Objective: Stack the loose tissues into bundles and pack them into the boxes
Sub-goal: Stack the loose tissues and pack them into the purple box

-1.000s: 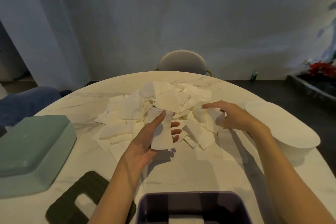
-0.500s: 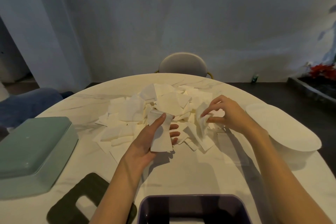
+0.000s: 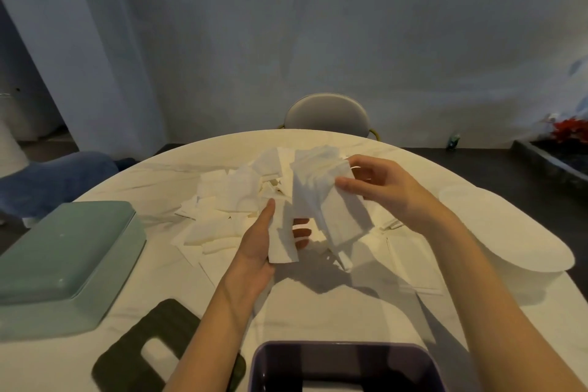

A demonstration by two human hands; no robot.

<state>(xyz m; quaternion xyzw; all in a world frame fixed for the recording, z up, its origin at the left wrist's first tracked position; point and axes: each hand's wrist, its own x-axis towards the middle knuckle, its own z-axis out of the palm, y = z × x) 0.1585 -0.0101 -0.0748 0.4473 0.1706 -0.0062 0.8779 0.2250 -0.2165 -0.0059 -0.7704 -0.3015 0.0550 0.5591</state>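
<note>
One marble table (image 3: 318,315), bearing:
- One heap of loose tissues (image 3: 229,194), mid-table, count indeterminate.
- One left hand (image 3: 257,245), thumb and fingers curled round a small tissue bundle (image 3: 281,239).
- One right hand (image 3: 378,188), pinching one lifted tissue (image 3: 327,197) above the heap.
- Three boxes: one green (image 3: 63,258), one purple (image 3: 343,366), one white (image 3: 509,242).
- One dark lid (image 3: 140,356).
</note>
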